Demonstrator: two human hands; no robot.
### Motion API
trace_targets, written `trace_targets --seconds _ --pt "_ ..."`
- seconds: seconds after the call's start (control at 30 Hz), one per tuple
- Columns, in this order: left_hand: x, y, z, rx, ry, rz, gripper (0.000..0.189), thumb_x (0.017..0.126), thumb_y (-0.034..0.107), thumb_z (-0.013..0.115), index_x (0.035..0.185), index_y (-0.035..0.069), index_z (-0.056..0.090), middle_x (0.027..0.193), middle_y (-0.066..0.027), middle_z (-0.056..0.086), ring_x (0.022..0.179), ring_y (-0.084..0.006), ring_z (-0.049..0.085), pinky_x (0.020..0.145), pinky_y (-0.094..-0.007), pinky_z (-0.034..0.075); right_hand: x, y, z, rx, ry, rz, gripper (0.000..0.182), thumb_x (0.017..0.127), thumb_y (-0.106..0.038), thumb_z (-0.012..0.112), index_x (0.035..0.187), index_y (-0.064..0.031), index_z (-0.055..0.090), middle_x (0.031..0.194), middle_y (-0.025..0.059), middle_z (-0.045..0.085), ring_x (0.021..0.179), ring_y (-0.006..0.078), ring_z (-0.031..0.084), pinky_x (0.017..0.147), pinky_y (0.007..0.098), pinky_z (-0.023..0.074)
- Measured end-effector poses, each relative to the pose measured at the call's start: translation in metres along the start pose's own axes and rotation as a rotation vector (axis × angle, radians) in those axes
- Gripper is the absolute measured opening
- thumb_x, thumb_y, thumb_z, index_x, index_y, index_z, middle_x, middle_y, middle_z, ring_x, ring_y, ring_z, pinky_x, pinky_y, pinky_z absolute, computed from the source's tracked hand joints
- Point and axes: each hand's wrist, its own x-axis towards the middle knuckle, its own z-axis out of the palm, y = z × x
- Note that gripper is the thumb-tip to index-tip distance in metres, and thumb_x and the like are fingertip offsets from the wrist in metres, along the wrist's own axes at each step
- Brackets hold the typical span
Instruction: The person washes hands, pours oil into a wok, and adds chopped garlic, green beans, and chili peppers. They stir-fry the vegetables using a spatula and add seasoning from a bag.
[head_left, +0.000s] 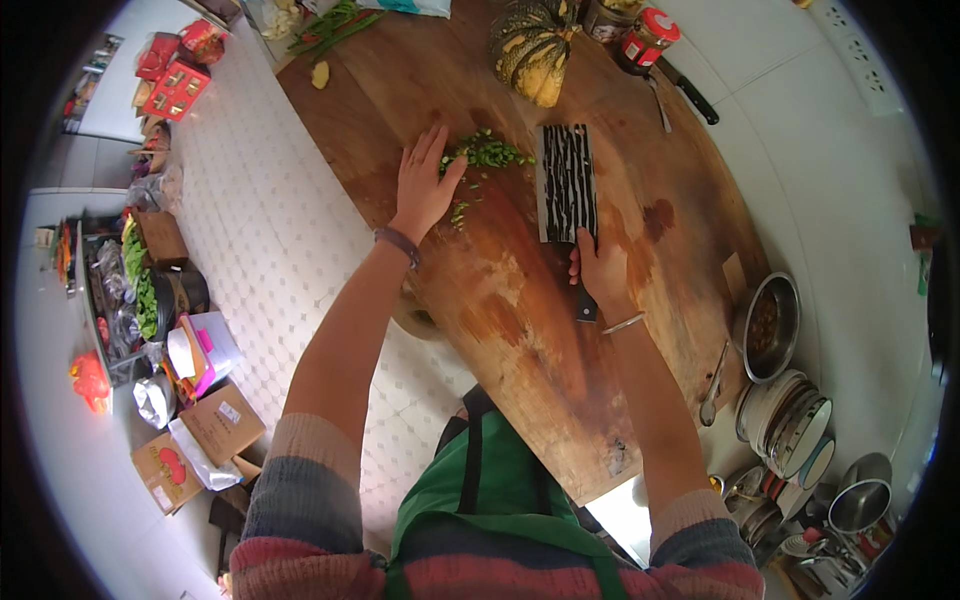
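My right hand (602, 274) is closed around the black handle of a cleaver (568, 184), whose broad blade has a black streaked pattern and points away from me. Just left of the blade, chopped green vegetable pieces (491, 151) lie in a small heap on the wooden worktop (510, 300). My left hand (427, 180) rests at the heap's left end, palm down with its fingers extended. A few loose green bits lie to the right of its wrist.
At the far side are a green-and-yellow squash (534, 56), a red-lidded jar (649, 41), a black-handled knife (697, 97), a fork (660, 105) and green stalks (330, 28). A metal bowl of food (771, 328), a spoon (712, 390) and stacked plates (787, 424) line the right side.
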Motion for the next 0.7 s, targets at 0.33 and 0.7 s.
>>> trace_targets --seconds 0.33,0.7 --pt "0.030 0.017 0.011 -0.192 -0.269 0.344 0.044 0.086 0.029 0.055 0.124 0.009 0.048 0.126 -0.0110 0.049 0.123 -0.0269 0.039 0.107 -0.0409 0.025 0.027 -0.012 -0.005 -0.085 -0.144 -0.062 0.026 0.089 -0.015 0.053 0.073 0.0023 0.042 0.058 0.0101 0.056 0.042 0.0130 0.054 0.035 0.0276 0.0444" --pt "-0.026 0.049 0.019 0.157 0.148 0.120 0.050 0.083 0.034 0.058 0.128 0.014 0.047 0.132 -0.0130 0.043 0.126 -0.0323 0.035 0.105 -0.0469 0.022 0.021 -0.017 -0.009 -0.113 -0.330 0.010 0.029 0.090 -0.018 0.052 0.074 0.0018 0.039 0.060 0.0088 0.052 0.046 0.0116 0.051 0.040 0.0279 0.0452"
